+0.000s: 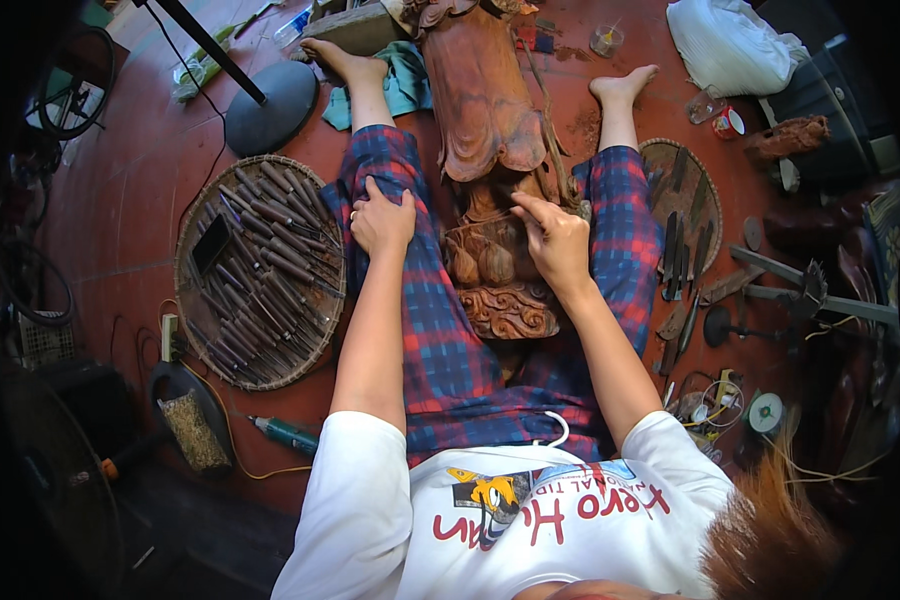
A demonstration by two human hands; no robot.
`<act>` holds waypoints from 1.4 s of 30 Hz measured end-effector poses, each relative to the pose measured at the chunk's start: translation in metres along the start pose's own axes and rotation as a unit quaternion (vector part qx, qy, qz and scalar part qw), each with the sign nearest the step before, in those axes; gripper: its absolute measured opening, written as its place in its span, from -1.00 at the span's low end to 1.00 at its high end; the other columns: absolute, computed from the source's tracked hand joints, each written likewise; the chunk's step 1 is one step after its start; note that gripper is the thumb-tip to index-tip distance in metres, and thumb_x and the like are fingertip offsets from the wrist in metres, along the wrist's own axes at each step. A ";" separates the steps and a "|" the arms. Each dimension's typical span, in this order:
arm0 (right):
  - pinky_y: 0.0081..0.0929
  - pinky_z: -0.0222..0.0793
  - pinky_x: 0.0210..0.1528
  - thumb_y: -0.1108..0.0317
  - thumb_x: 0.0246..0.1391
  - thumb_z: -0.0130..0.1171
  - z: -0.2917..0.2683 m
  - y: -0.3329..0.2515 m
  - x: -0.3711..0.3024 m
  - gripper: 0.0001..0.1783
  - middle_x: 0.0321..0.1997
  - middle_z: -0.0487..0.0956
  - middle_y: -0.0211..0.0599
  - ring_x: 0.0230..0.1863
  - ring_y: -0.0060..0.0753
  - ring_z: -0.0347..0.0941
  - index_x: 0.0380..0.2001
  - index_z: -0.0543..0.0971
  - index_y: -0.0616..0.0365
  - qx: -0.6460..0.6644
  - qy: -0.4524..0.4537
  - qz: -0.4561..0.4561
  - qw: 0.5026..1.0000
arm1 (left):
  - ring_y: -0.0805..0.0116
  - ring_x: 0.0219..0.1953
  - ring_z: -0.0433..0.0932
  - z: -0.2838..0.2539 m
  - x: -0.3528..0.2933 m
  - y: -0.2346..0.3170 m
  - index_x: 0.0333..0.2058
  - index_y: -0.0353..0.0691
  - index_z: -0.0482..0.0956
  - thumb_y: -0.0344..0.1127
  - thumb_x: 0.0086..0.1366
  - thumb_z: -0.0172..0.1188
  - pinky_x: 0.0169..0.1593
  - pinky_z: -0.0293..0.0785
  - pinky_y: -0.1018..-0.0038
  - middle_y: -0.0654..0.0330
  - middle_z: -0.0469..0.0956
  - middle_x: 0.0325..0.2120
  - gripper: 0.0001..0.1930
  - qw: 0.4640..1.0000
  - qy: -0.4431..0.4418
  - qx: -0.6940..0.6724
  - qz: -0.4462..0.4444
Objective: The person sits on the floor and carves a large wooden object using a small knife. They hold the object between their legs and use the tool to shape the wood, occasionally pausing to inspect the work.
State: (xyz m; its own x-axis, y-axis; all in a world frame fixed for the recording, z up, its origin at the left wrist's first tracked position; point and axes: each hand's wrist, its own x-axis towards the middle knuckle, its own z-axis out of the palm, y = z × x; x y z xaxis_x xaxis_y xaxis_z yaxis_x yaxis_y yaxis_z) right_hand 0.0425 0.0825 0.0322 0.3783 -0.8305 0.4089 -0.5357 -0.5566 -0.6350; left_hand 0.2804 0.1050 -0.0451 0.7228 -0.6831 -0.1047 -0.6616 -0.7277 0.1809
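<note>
Between the person's legs [372, 105] lies a wood carving [482, 120]. At it, the right hand [556, 238] is half curled; whether it grips anything I cannot tell. The left hand [383, 222] rests loosely spread, empty, on the trousers [450, 340]. Farther left, tools [282, 250] crowd a tray [316, 316].

The left grip [381, 222] is lying palm down on the left thigh [448, 320], near the knee, its fingers [373, 188] pointing forward. The left forearm [372, 335] is reaching nearly straight ahead. The right forearm [615, 365] is slanting inward, and the right grip [558, 242] is bending its fingers leftward between the legs, which are spreading apart; its exact contact is unclear.
</note>
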 end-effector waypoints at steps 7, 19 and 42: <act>-0.33 0.54 -0.19 0.50 0.04 0.24 0.001 0.000 -0.001 -0.80 -0.20 0.66 -0.10 -0.18 -0.13 0.63 -0.21 0.65 0.18 -0.057 -0.007 -0.055 0.997 | -0.09 -0.15 0.59 0.002 -0.003 -0.002 0.24 -0.13 0.29 0.20 0.16 0.16 -0.08 0.54 0.17 -0.21 0.55 -0.16 -0.22 1.000 0.014 -0.006 -0.001; -0.33 0.56 -0.19 0.42 0.07 0.23 -0.001 0.009 0.002 -0.80 -0.19 0.67 -0.13 -0.19 -0.14 0.64 -0.21 0.63 0.21 -0.035 0.052 -0.019 0.998 | -0.06 -0.20 0.61 -0.001 -0.004 0.003 0.26 -0.10 0.28 0.21 0.16 0.17 -0.11 0.54 0.17 -0.18 0.57 -0.20 -0.22 1.000 0.027 -0.007 0.009; -0.31 0.55 -0.15 0.43 0.08 0.24 0.006 0.014 -0.010 -0.80 -0.20 0.67 -0.07 -0.19 -0.11 0.63 -0.20 0.63 0.22 -0.008 0.096 0.003 0.995 | -0.06 -0.10 0.58 -0.005 -0.008 -0.001 0.29 -0.06 0.25 0.24 0.18 0.14 -0.04 0.51 0.17 -0.17 0.54 -0.11 -0.21 1.000 -0.003 -0.021 -0.013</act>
State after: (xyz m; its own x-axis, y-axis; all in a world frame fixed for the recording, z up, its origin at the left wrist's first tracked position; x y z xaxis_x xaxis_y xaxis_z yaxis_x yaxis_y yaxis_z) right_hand 0.0357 0.0831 0.0149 0.2241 -0.8219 0.5237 -0.5504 -0.5502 -0.6279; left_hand 0.2763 0.1109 -0.0391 0.7387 -0.6641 -0.1151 -0.6334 -0.7424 0.2184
